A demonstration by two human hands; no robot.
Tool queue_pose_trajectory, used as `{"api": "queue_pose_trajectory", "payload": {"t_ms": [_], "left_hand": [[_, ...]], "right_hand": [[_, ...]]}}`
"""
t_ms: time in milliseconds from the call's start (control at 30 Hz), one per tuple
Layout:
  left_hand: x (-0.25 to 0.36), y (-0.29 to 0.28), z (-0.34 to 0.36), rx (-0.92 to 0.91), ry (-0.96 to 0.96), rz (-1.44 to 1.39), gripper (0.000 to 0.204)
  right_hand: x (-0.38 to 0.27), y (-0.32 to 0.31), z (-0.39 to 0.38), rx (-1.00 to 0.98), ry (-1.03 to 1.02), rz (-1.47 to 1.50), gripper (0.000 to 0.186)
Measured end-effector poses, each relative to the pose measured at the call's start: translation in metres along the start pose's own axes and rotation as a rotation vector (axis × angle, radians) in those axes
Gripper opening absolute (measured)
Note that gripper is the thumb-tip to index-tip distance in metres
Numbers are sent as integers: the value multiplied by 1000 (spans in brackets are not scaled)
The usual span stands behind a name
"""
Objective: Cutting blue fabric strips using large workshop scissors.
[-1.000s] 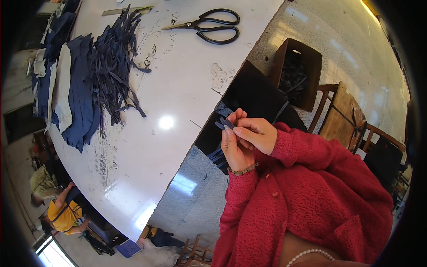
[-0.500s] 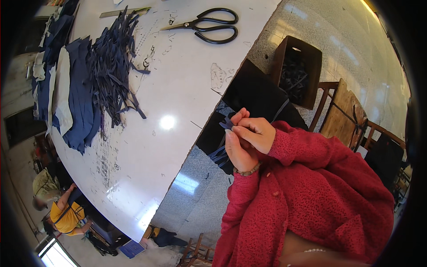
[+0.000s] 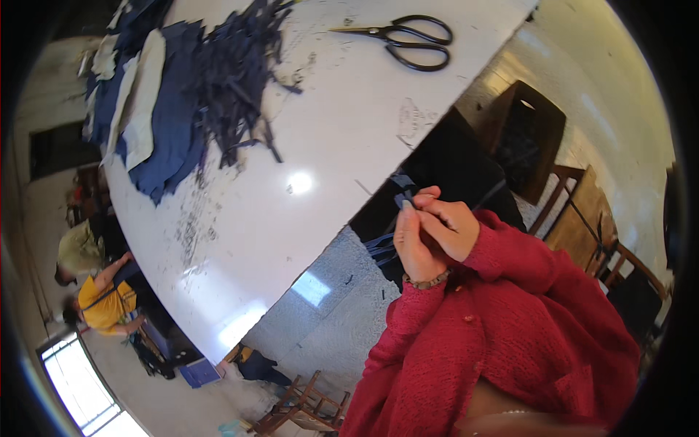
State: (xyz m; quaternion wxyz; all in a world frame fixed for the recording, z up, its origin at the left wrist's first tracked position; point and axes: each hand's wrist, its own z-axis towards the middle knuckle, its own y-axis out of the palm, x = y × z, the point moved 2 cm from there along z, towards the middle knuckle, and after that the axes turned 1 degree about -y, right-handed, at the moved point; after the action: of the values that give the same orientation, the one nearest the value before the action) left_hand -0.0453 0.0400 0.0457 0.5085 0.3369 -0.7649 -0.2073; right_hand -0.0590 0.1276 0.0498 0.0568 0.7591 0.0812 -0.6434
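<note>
Head view. Both hands meet off the bench edge, over the floor, in front of the person's red sleeves [image 3: 466,342]. L hand [image 3: 416,247]: fingers curled up, tips pinched on a small dark blue strip [image 3: 403,198]; beaded bracelet [image 3: 428,280] at the wrist. R hand [image 3: 450,226]: fingers closed, tips on the same strip from the right side, touching the L hand. Strip pokes up just above the fingertips; its lower part is hidden by the hands. More dark strips [image 3: 382,247] hang below the L hand, beside a dark box [image 3: 451,167] under the bench edge. White bench [image 3: 306,138] fills upper left: black scissors [image 3: 404,42] lie near its far edge, well apart from the hands; heap of dark blue strips [image 3: 237,80] at the far left, w/ stacked blue and white cloth pieces [image 3: 153,124] just beside it. Wooden chair [image 3: 582,218] right of the hands. Person in yellow [image 3: 105,302] at lower left, past the bench.
</note>
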Motion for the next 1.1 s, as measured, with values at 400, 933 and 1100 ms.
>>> {"api": "queue_pose_trajectory", "payload": {"t_ms": [400,933,1100], "left_hand": [[163,-35,-35,197,540,-22,22],[407,-254,-175,1135,910,591,24],[385,-200,-156,1190,1153,922,34]], "right_hand": [[-15,-60,-4,-436,185,74,11],[-26,-187,28,-750,273,56,21],[-14,-174,49,-809,159,-20,23]]}}
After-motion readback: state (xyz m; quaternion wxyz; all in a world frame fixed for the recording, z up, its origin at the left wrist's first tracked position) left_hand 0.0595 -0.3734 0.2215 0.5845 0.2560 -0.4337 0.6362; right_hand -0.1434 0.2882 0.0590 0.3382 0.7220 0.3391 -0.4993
